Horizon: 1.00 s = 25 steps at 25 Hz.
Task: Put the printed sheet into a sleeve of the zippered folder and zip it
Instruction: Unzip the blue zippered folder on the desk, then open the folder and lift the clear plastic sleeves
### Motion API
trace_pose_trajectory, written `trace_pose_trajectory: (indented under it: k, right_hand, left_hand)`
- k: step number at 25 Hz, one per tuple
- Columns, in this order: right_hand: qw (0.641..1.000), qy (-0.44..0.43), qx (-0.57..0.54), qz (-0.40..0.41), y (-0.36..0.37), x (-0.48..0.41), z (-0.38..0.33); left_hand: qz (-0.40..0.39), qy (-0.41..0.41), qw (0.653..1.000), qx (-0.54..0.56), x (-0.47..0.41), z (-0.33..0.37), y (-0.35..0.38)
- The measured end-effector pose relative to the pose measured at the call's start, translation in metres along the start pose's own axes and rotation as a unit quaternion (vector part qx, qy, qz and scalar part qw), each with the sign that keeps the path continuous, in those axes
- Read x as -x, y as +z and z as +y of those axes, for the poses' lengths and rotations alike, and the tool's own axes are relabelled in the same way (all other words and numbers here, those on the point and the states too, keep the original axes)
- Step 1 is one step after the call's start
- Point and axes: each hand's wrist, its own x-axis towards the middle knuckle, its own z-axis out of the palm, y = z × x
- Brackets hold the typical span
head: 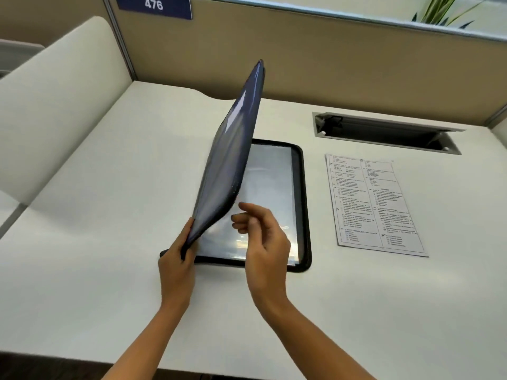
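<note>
Head view: left hand (177,260) grip pinches folder cover (233,149); printed sheet (373,204) well right.

Probably an office: partitioned desk (109,171), numbered sign (153,5).

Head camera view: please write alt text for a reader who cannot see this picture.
A person's left hand lifts the dark cover of a zippered folder on a white desk, showing clear sleeves inside, while the right hand hovers open above them. The printed sheet lies flat on the desk to the right of the folder, apart from it.
</note>
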Motion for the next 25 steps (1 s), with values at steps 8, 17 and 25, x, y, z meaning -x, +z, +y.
trace_pose_trajectory:
  k: [8,17,25]
  right_hand:
    - [0.957,-0.022,0.279,-0.069,-0.019,-0.012,0.089]
    - [0.839,-0.08,0.534,-0.06,-0.024,-0.008,0.138]
    - [0.806,-0.108,0.577,-0.075,-0.049,-0.025,0.141]
  left_hand:
    - [0.097,-0.208,0.96,0.161,-0.008,0.012,-0.004]
    - [0.085,-0.335,0.886,0.311,-0.035,-0.014,-0.018]
    - [0.082,-0.389,0.807,0.436,-0.036,-0.025,-0.005]
